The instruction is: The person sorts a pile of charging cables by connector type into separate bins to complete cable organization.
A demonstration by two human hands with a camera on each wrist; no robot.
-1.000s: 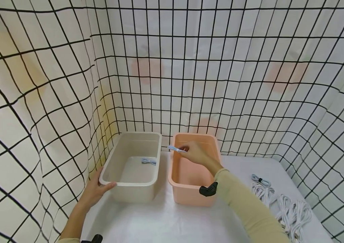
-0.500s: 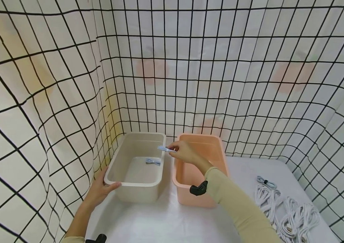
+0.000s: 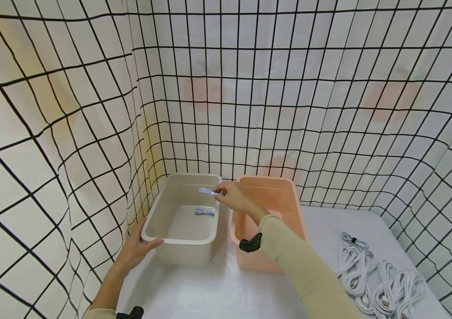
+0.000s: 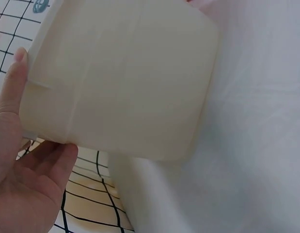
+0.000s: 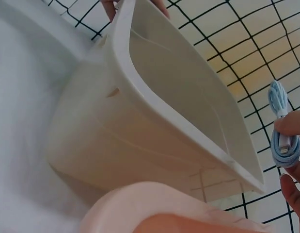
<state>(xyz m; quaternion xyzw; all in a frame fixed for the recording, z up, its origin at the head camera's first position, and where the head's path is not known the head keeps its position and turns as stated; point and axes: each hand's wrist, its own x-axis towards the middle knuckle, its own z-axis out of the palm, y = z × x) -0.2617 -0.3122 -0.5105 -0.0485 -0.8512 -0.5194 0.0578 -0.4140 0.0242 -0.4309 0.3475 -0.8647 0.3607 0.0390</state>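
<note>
My right hand (image 3: 231, 196) pinches a bundled light-blue charging cable (image 5: 284, 127) between thumb and fingers. In the head view it hangs over the right rim of the cream bin (image 3: 186, 242), with the cable inside the rim line. A pale metal connector shows beside the thumb in the right wrist view. My left hand (image 3: 135, 249) grips the near left corner of the cream bin, thumb on the front rim, fingers along the outer wall (image 4: 116, 87). On the bin's floor lies another coiled light-blue cable (image 3: 204, 212).
A peach bin (image 3: 250, 261) stands right of the cream one, under my right forearm. At the table's right side lie several white coiled cables (image 3: 381, 283) and a grey-blue cable with a black tie (image 3: 354, 240). Black netting (image 3: 270, 106) encloses the table at the back and sides.
My right hand has moved left with the cable, from above the peach bin to over the cream bin's right rim. The left hand keeps its grip. The head view has turned slightly left.
</note>
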